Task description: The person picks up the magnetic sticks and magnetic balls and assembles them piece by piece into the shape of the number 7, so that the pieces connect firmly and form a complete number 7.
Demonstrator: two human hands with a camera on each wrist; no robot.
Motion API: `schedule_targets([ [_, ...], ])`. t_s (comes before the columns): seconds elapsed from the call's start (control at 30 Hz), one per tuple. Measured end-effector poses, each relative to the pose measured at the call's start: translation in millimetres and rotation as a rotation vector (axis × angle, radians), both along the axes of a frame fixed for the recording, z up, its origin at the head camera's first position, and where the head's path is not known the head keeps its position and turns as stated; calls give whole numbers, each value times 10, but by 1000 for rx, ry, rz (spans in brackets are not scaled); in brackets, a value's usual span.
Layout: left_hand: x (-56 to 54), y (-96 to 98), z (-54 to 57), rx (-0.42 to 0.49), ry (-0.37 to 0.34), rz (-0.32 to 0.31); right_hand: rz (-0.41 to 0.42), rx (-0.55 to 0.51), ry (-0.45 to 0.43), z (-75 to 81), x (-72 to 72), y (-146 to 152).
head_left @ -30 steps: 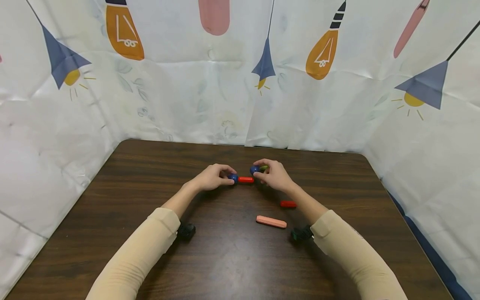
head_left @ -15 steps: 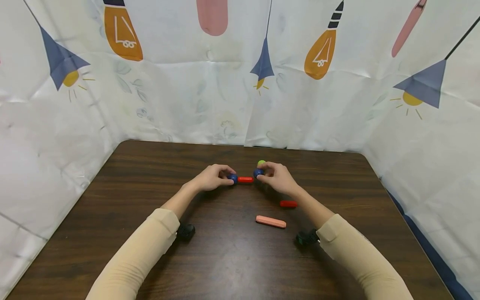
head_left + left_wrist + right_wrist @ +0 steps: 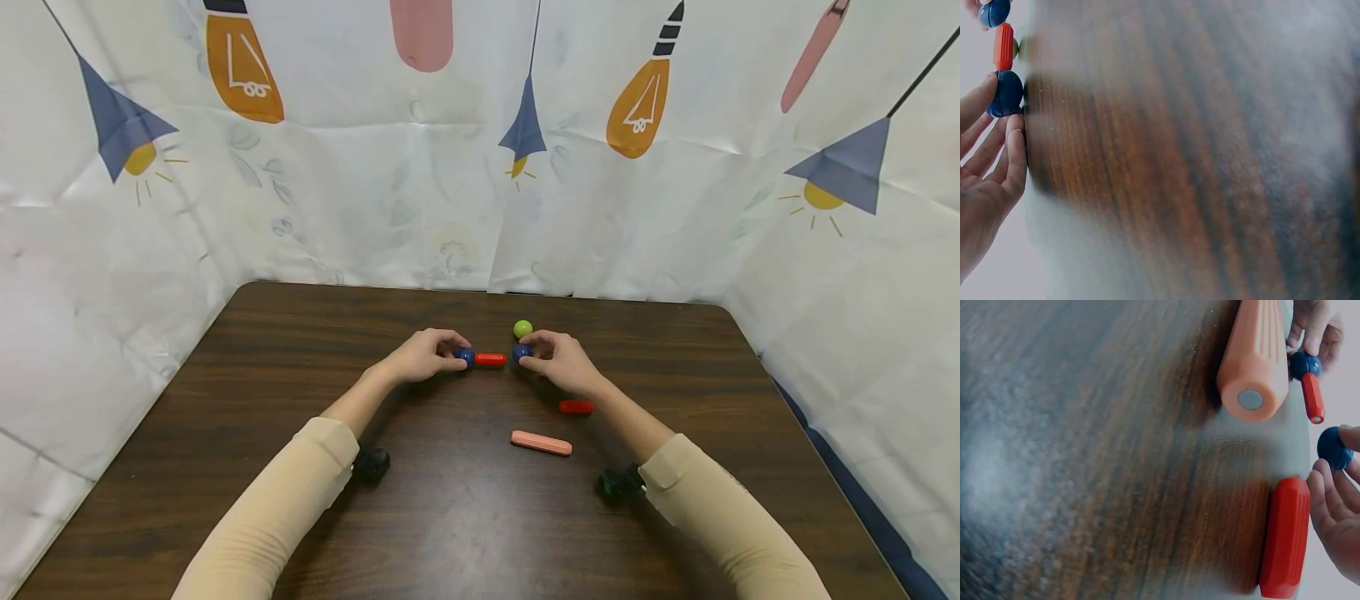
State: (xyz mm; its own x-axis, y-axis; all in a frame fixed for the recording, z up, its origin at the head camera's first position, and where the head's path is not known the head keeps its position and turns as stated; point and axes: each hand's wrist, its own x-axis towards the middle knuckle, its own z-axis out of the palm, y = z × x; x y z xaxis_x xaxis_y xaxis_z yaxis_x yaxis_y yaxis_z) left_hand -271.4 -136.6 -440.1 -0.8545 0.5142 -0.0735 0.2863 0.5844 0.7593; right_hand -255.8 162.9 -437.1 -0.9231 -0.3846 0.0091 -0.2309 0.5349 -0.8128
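Toward the back of the table my left hand (image 3: 426,356) pinches a blue ball (image 3: 1007,94) between thumb and fingers. A short red rod (image 3: 491,359) sticks out to the right from this ball, joined end-on. My right hand (image 3: 561,362) pinches a second blue ball (image 3: 522,353) just right of the rod's free end. In the right wrist view a small gap shows between the red rod (image 3: 1313,399) and that second blue ball (image 3: 1335,449). Behind the right fingertips sits a light green ball (image 3: 522,328).
Another red rod (image 3: 576,407) lies below the right wrist. Nearer still is a longer salmon rod (image 3: 542,442), with a round metal disc in its end in the right wrist view. A printed white curtain (image 3: 450,208) hangs along the back of the dark wooden table (image 3: 315,317).
The right hand has shifted slightly right and nearer with its blue ball, lining it up with the red rod. The green ball has come out of that hand's cover. The left hand stays put.
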Motion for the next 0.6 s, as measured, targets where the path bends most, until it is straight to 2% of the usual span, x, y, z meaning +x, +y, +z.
schedule_targets([
  [0.6, -4, 2, 7, -3, -5, 0, 42, 14, -6, -91, 20, -7],
])
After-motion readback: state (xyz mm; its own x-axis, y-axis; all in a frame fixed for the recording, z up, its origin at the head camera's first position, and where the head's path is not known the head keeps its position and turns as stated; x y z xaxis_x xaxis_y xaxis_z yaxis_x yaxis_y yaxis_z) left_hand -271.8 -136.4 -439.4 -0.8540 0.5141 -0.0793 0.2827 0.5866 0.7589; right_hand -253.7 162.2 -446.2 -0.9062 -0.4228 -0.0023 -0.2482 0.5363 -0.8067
